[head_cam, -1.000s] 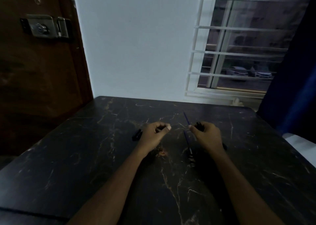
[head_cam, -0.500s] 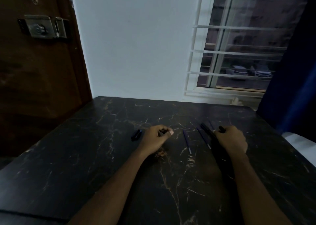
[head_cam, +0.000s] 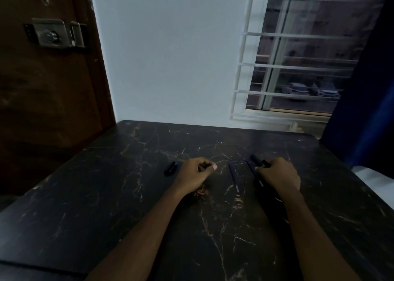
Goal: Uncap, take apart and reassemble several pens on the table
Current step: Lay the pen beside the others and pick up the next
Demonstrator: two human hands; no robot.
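On the dark marble table (head_cam: 106, 206) my left hand (head_cam: 195, 174) rests with its fingers curled round a small dark pen part, mostly hidden. A thin blue refill (head_cam: 233, 176) lies loose between my hands. My right hand (head_cam: 278, 174) grips a dark pen barrel (head_cam: 257, 161) that pokes out beyond the fingers. A second blue refill (head_cam: 252, 171) lies right beside that hand. A dark pen cap (head_cam: 170, 168) sits on the table left of my left hand.
A brown door with a metal lock (head_cam: 55, 35) stands at the left. Behind the table are a white wall and a barred window (head_cam: 298, 67). A dark blue curtain (head_cam: 366, 99) hangs at the right.
My right hand let go of the blue refill in the middle, moved right and took hold of a dark pen barrel. My left hand stayed in place.
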